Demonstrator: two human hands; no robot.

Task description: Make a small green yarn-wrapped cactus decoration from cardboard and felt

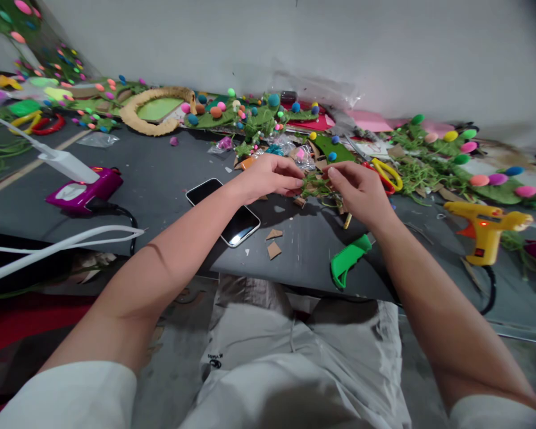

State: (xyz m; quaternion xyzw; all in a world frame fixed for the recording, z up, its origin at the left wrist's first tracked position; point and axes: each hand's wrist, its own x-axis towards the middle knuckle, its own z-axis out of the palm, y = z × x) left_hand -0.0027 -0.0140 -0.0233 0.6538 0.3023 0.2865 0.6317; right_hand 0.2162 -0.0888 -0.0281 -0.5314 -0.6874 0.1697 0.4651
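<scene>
Both hands meet over the grey table [170,179] just beyond its near edge. My left hand [270,174] pinches a small bundle of green moss-like strands [315,186] from the left. My right hand [357,190] closes its fingers on the same bundle from the right. A black phone [223,211] lies face up under my left wrist. A green-handled cutter [349,260] lies beneath my right wrist. Small brown cardboard scraps [274,241] lie between them.
A yellow glue gun [486,229] stands at the right, its light on. Yellow-handled scissors [386,173] lie behind my right hand. A purple device [83,189] with white cables sits at the left. Felt wreaths with coloured pom-poms [245,113] line the wall.
</scene>
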